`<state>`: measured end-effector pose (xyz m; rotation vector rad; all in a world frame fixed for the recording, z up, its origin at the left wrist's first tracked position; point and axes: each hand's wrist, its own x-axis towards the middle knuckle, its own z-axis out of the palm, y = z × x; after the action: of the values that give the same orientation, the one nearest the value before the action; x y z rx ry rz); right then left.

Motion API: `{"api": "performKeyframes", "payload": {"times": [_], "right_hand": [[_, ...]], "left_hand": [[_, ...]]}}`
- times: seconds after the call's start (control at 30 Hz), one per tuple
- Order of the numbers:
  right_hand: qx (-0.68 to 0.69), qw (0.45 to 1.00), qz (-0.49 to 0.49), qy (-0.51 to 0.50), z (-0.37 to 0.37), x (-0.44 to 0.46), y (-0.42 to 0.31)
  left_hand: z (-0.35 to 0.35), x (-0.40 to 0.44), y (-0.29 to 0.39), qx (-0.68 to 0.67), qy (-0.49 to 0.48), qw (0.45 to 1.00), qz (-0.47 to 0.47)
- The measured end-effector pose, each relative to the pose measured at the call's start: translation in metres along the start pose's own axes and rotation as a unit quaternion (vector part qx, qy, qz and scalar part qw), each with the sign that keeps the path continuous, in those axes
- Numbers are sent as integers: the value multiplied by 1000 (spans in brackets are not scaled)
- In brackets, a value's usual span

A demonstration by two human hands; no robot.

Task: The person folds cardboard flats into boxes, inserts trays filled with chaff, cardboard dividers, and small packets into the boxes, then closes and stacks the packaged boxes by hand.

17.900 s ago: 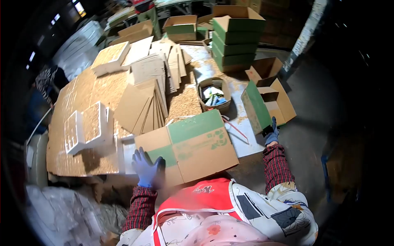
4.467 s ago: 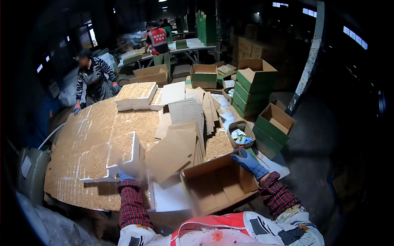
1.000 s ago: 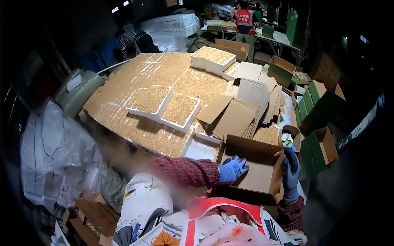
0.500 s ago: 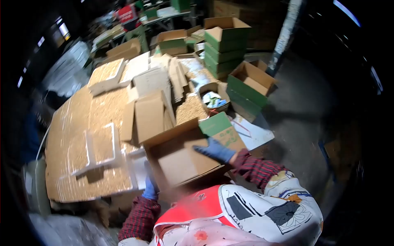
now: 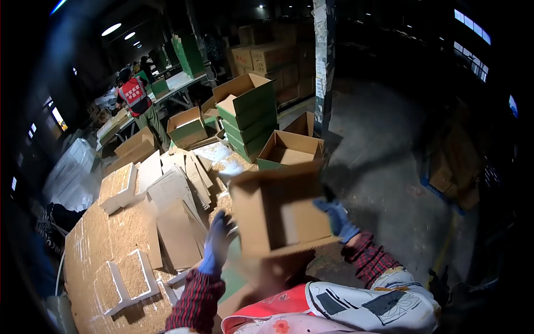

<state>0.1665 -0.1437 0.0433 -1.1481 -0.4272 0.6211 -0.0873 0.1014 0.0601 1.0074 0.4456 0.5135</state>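
Note:
An open cardboard box [image 5: 250, 214] with brown inner walls is raised in front of my body, its opening tilted toward me. My right hand [image 5: 337, 220], in a blue glove, grips the box's right wall. On the other side my left hand [image 5: 218, 245], also blue-gloved, is held up with its fingers stretched out, close to the box's left wall. Whether it touches the box is hard to tell. A green cardboard surface [image 5: 232, 275] shows under the box, partly hidden.
A stack of green boxes [image 5: 247, 119] stands beyond, with an open box [image 5: 290, 151] beside it. Flat cardboard sheets [image 5: 177, 211] and white foam frames [image 5: 147, 273] lie on the crumb-covered table [image 5: 83, 245]. A pillar [image 5: 323, 67] and a person in a red vest [image 5: 132, 92] are farther back.
The box has moved right and up and turned, with my right hand on it. My left hand has risen from below the box's left side. The view has swung right.

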Motion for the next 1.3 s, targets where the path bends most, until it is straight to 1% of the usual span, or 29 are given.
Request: {"api": "performKeyframes", "payload": {"times": [0.03,0.07,0.17,0.27,0.33,0.37,0.47,0.5,0.53,0.57,0.6,0.63,0.67,0.7,0.77,0.8,0.83,0.87,0.93,0.97,1.0,1.03,1.07,1.1,1.13,1.17,1.23,1.27,1.3], "right_hand": [[-65,991,-106,53,-17,12,-20],[-16,994,-53,97,-21,11,-55],[-75,946,-259,177,-57,48,-82],[-82,921,-315,213,-73,78,-86],[-34,924,-310,222,-91,113,-68],[15,935,-287,206,-87,121,-62],[36,973,-166,156,-88,160,-21],[30,983,-124,132,-84,172,-2],[-21,981,-112,160,-80,187,23],[-73,975,-101,186,-77,207,49],[-86,952,-118,268,-77,232,85],[-213,951,-84,208,-96,257,107],[-234,946,-66,217,-108,283,123],[-256,939,-50,226,-112,303,127],[-448,874,26,186,-71,251,44],[-411,876,-7,252,-103,290,96],[-261,944,-17,202,-99,270,83],[-100,983,-12,156,-95,249,70],[-60,975,-75,199,-113,215,97],[-76,957,-179,214,-122,196,130],[-20,962,-177,206,-121,165,150],[-50,981,-26,185,-112,119,148],[-55,990,-11,130,-106,89,172],[-61,995,6,74,-100,64,192],[-153,988,28,18,-86,48,203],[-242,968,51,-38,-65,27,208],[-428,869,172,-180,-5,2,147],[-515,836,31,-186,5,-5,165],[-546,810,14,-213,23,-13,144]], "left_hand": [[16,34,1,42,-51,997,30],[26,65,-4,113,-74,989,64],[49,160,-24,233,-94,963,98],[49,240,-48,252,-60,961,93],[31,297,-74,247,-33,965,87],[31,302,-81,208,-30,978,15],[10,332,-101,194,-107,975,-23],[17,320,-95,246,-140,959,-15],[23,307,-88,295,-172,940,-4],[14,315,-99,397,-146,905,43],[18,304,-92,378,-148,913,42],[21,289,-88,359,-149,920,39],[10,298,-111,312,-133,936,95],[-1,308,-135,267,-120,944,151],[3,275,-144,348,4,931,108],[22,235,-131,293,9,944,153],[45,193,-115,238,10,951,199],[37,163,-110,270,35,953,134],[3,96,-104,332,72,922,184],[-13,52,-90,475,147,847,186],[-48,19,-95,542,196,777,252],[-58,-25,-81,524,276,778,208],[-96,-61,-88,636,326,671,196],[-127,-99,-92,679,368,619,141],[-119,-133,-77,699,410,586,1],[-131,-159,-88,712,466,513,-111],[-178,-196,-129,556,504,655,-90],[-165,-194,-122,375,441,810,-93],[-148,-192,-112,168,391,896,-127]]}}
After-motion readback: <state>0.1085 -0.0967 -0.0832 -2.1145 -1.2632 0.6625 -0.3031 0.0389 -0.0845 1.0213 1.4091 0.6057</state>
